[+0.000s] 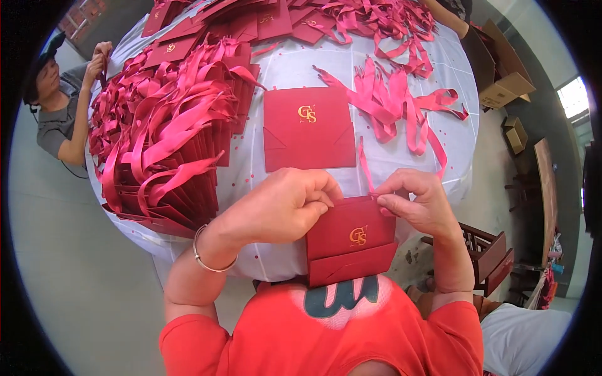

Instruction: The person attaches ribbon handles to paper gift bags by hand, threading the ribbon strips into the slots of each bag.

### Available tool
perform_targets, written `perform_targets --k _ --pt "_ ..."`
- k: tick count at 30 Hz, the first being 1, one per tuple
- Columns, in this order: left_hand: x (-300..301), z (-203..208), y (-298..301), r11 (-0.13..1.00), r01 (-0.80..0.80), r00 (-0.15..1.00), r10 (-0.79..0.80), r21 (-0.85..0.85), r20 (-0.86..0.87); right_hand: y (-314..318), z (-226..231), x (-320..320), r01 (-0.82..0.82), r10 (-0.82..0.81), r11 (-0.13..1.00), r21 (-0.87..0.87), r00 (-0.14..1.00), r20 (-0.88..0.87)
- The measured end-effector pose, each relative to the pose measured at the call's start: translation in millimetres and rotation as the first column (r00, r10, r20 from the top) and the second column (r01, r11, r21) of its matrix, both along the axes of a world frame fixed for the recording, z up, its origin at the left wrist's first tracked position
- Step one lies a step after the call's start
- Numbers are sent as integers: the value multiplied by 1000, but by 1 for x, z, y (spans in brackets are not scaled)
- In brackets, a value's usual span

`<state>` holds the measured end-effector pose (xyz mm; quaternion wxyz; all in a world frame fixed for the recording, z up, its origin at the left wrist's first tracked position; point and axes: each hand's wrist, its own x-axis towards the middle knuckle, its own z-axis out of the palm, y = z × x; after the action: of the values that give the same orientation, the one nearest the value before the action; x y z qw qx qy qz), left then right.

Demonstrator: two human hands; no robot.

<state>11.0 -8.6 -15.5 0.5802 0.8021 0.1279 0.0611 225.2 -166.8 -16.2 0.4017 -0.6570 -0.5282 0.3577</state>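
A dark red paper gift bag [351, 219] with a gold emblem lies folded flat against my front at the near table edge. My left hand [298, 203] is closed, pinching the left part of its top edge. At the top right corner, my right hand [417, 203] pinches a pink ribbon [364, 164] between thumb and finger; whether the ribbon passes through a hole is hidden. Just beyond lies another flat red bag [308, 144]. Loose pink ribbons [379, 103] are heaped to its right.
A dense stack of red bags with ribbon handles [169, 144] fills the table's left side. More bags [266, 25] lie at the far side. A person [69, 106] works at the left; another person's arm [448, 15] reaches in far right. Cardboard boxes [505, 69] and a wooden chair [483, 250] stand right.
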Motion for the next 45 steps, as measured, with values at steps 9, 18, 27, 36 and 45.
perform_targets --k 9,18,27,36,45 --pt "14 4 -1 944 -31 925 -98 -329 -368 -5 -13 1 84 -95 994 -68 981 -169" --pt "16 -12 5 735 -110 947 -127 -669 -295 -4 -22 6 112 -125 991 -67 961 -245" --pt "15 -12 5 755 -17 952 -189 -656 -242 -2 -22 3 95 -112 992 -79 961 -254" --pt "16 -21 -5 885 -71 974 -38 -461 -223 -3 -19 -3 125 -130 969 213 991 10" --pt "17 -22 -11 936 -137 982 85 -323 -169 -6 1 -37 -116 -111 852 511 913 393"
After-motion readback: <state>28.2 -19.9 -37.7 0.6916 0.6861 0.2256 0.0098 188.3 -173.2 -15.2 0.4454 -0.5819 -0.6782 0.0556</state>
